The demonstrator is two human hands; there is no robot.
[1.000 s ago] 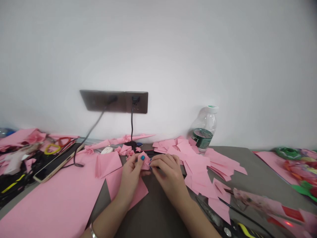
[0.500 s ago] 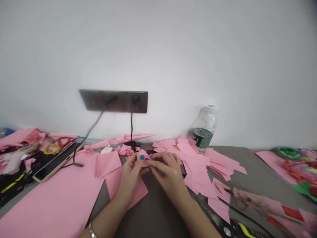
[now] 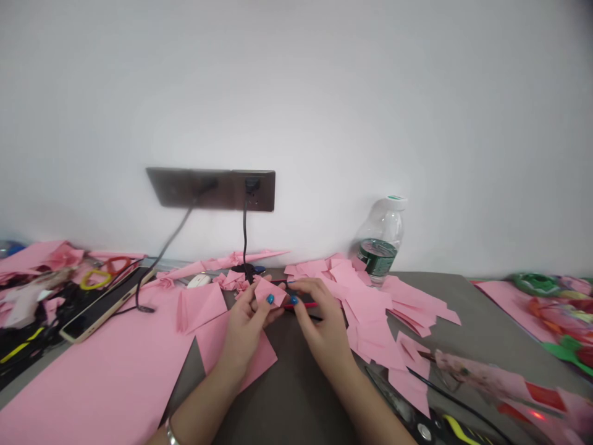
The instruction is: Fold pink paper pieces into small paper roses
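Observation:
My left hand (image 3: 243, 327) holds a small folded piece of pink paper (image 3: 269, 292) upright between thumb and fingers. My right hand (image 3: 320, 327) is just to its right, its blue-nailed thumb and fingers pinching a thin pink stick (image 3: 301, 305). A dark, slim object (image 3: 309, 316) lies just below that stick, and I cannot tell what it is. Both hands work over a dark mat (image 3: 287, 395), with a large folded pink sheet (image 3: 245, 352) under my left wrist.
Loose pink paper pieces (image 3: 364, 303) are heaped right of my hands, beside a clear water bottle (image 3: 380, 244). A phone (image 3: 104, 304), a white mouse (image 3: 199, 281) and a large pink sheet (image 3: 92, 371) lie left. Metal tools (image 3: 393, 395) sit front right, below a wall socket plate (image 3: 210, 188).
My right hand has drawn away to the right from the folded paper, and the thin pink stick now shows more fully. My left hand still holds the paper.

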